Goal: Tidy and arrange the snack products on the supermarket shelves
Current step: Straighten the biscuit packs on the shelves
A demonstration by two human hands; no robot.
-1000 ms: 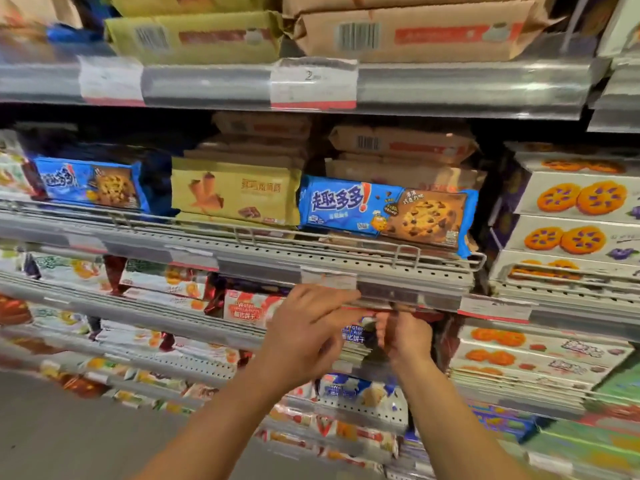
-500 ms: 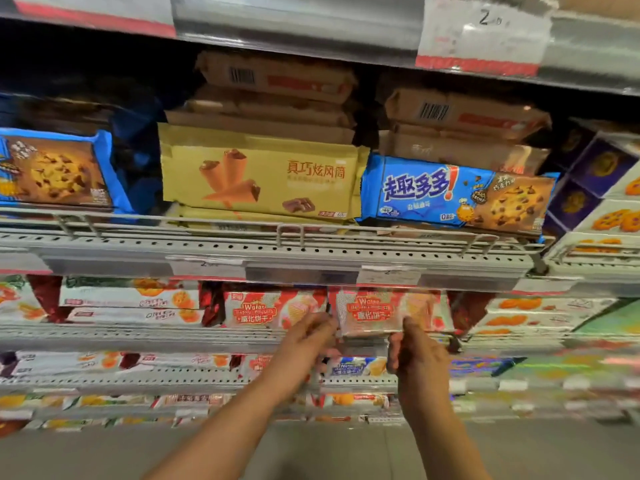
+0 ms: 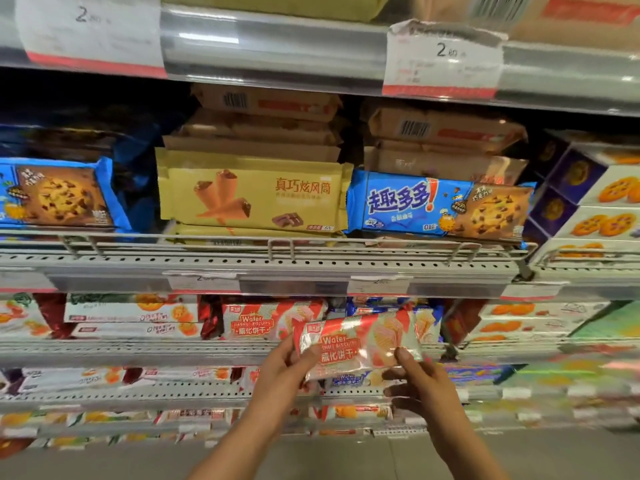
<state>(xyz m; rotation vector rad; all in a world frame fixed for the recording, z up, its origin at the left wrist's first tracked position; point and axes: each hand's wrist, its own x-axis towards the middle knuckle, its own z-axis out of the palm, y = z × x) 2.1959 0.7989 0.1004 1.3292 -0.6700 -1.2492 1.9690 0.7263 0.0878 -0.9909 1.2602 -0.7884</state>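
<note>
Both hands on one red-and-white wafer biscuit pack (image 3: pixel 358 342), held clear of the shelf and tilted, right end higher. Left hand (image 3: pixel 282 370) pinches the pack's left end: thumb on the front face, fingers curled behind it. Right hand (image 3: pixel 424 382) pinches the lower right corner, thumb tip (image 3: pixel 403 355) on the front, other fingers underneath and mostly hidden. Both forearms come up from the bottom edge and converge on the pack, wrists roughly straight.

Pack sits in front of the wafer shelf rail (image 3: pixel 138 351), overlapping a matching wafer pack (image 3: pixel 266 322) that still stands on the shelf just up-left of it. Behind its right end are blue-trimmed packs (image 3: pixel 429 311), label unreadable, probably another wafer flavour.

One shelf above the held pack: yellow wafer-cone pack (image 3: pixel 251 195) up-left, blue chocolate-chip cookie pack (image 3: pixel 440 207) up-right, brown packs (image 3: pixel 443 133) stacked behind those. Price tag (image 3: pixel 441 60) on the top shelf edge, above the cookie pack. Lower shelves below the hands are motion-blurred.
</note>
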